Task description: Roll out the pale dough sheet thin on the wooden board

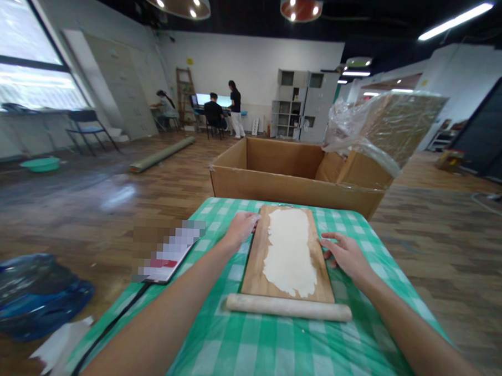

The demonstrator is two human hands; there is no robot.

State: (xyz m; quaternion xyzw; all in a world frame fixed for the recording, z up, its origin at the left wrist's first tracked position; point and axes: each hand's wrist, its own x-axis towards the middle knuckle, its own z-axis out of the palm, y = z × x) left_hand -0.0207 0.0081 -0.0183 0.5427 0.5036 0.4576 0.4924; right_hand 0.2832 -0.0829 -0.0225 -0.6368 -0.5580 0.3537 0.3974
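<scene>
A wooden board (256, 266) lies on a green and white checked tablecloth (269, 349). A long sheet of flattened pale dough (290, 250) covers most of the board. A wooden rolling pin (288, 307) rests across the cloth at the board's near end, with no hand on it. My left hand (241, 227) sits at the board's far left edge, fingers curled against it. My right hand (344, 254) rests at the board's right edge with fingers stretched and slightly apart, holding nothing.
A blurred flat device (171, 254) with a black cable (116, 320) lies at the table's left edge. A large open cardboard box (293, 179) stands beyond the table, plastic wrap (361, 132) on its right flap. Blue bags (30, 295) lie on the floor left. Three people are far back.
</scene>
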